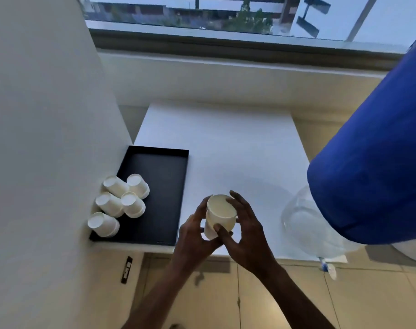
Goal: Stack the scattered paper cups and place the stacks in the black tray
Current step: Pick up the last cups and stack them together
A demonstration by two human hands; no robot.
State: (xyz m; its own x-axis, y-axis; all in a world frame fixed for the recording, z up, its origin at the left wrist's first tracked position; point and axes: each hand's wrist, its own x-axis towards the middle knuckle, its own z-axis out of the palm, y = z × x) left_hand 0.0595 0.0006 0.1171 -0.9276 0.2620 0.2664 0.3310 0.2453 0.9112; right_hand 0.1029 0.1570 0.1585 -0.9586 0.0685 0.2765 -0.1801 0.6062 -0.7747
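Observation:
A short stack of white paper cups (pixel 220 216), bottoms up, is held above the near edge of the white table (pixel 226 148). My left hand (pixel 192 236) grips its lower left side and my right hand (pixel 246 230) wraps its right side. The black tray (pixel 164 176) lies at the table's left, against the wall. Several cup stacks (pixel 121 203) stand upside down in the tray's near left part.
A white wall (pixel 48 115) borders the tray on the left. A large blue bottle (pixel 373 162) looms at the right, with a clear plastic bag (pixel 306 224) under it. Beyond the table runs a window ledge (pixel 226 67). A small black object (pixel 127 269) lies on the floor.

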